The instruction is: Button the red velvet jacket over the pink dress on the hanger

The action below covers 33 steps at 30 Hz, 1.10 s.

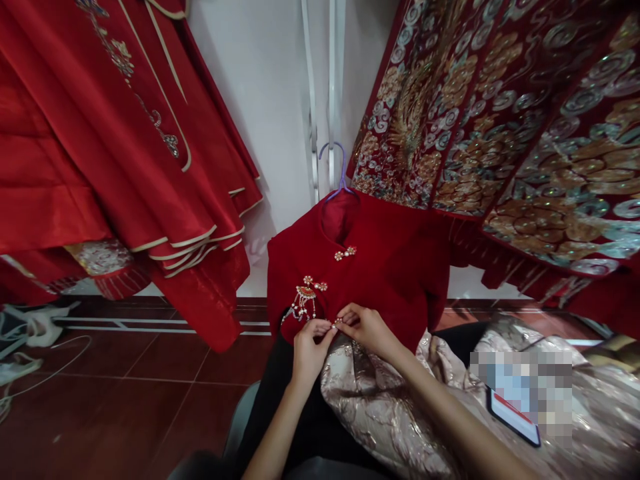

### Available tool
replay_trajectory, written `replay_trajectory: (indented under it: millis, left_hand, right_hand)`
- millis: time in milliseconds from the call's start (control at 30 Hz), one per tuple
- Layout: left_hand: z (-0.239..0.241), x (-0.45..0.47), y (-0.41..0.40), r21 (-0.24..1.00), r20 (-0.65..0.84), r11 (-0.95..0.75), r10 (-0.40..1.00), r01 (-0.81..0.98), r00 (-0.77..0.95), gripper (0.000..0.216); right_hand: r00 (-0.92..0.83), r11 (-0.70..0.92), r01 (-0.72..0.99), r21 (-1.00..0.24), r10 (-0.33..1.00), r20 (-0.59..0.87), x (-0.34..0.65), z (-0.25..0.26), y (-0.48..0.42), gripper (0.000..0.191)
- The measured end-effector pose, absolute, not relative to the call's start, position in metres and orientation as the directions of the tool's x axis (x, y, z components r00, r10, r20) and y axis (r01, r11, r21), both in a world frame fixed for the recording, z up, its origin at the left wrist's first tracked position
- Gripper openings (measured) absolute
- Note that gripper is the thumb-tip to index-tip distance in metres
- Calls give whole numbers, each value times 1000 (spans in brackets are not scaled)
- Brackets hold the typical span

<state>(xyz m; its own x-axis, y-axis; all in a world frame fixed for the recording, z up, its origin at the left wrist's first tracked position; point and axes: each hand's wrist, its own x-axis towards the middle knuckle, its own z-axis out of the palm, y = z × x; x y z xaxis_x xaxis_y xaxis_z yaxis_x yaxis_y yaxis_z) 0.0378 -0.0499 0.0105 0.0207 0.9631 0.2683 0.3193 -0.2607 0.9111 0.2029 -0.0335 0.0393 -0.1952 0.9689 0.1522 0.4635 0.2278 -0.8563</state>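
Observation:
A dark red velvet jacket (385, 247) hangs in front of me on a purple hanger (343, 175). Near its lower front edge, my left hand (314, 340) and my right hand (367, 328) meet, both pinching a small beaded button clasp (336, 324). Fingertips partly cover that clasp, so whether it is fastened cannot be seen. Higher on the jacket front sit a flower-shaped clasp (345, 253) at the neck and a fan-shaped brooch with hanging beads (306, 293). Just below my hands, shiny champagne brocade fabric (370, 393) lies across my lap.
Red satin garments (200, 200) with pale piping hang at the left. Heavily embroidered dark red garments (480, 133) hang at the right. A phone (515, 417) rests on the brocade. White rack bars (165, 326) run low over the tiled floor (125, 413), with pale shoes (43, 331) at the left.

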Motion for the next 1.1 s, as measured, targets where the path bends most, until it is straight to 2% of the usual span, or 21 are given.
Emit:
replay_trajectory:
  millis: [167, 433, 567, 667, 767, 1100]
  left_hand:
    - [6, 39, -50, 952, 234, -227, 972, 203, -9, 23]
    - [6, 37, -47, 976, 182, -179, 983, 126, -16, 24]
    - [20, 36, -28, 989, 110, -117, 991, -94, -76, 35]
    - [35, 37, -9, 943, 50, -88, 991, -322, -124, 38]
    - [45, 41, 3, 888, -7, -41, 995, -459, -102, 37]
    - [49, 45, 3, 876, -49, -26, 989, -482, -141, 36]
  right_hand:
    - [-204, 204, 413, -887, 971, 128, 204, 47, -36, 8]
    - [-219, 231, 399, -888, 964, 152, 205, 45, -35, 16]
    - [-364, 233, 337, -912, 926, 102, 223, 58, -36, 19]
    - [-522, 216, 266, -939, 852, 48, 239, 74, -39, 21]
    - [-560, 188, 233, -954, 828, 26, 247, 83, -43, 21]
    - [-573, 180, 238, -954, 819, 11, 244, 77, -41, 25]
